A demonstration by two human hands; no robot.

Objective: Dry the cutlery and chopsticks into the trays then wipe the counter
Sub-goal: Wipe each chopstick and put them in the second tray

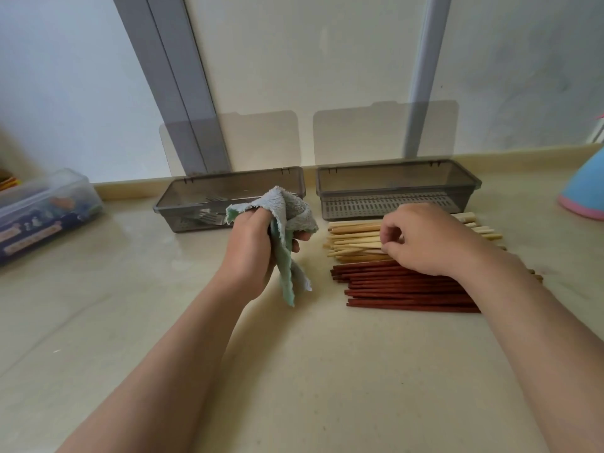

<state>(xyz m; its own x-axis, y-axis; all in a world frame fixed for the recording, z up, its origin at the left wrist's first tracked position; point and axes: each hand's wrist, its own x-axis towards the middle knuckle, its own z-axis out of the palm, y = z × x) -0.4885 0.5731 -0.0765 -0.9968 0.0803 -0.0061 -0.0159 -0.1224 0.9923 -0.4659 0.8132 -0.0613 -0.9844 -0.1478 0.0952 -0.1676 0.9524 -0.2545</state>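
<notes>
My left hand (251, 253) grips a pale green and grey cloth (287, 220) in front of the left grey tray (183, 204), which holds metal forks (209, 217). The right grey tray (398, 181) shows only its slotted insert. In front of it lie a pile of light bamboo chopsticks (353, 240) and, nearer me, a pile of dark red chopsticks (402, 289). My right hand (425, 240) rests over the light pile, its fingertips curled onto the sticks; whether they pinch one is hidden.
Both trays' clear lids lean open against the wall behind them. A clear plastic box with printed labels (42, 214) sits at the far left. A blue and pink object (585, 191) stands at the right edge. The beige counter (310, 371) stretches toward me.
</notes>
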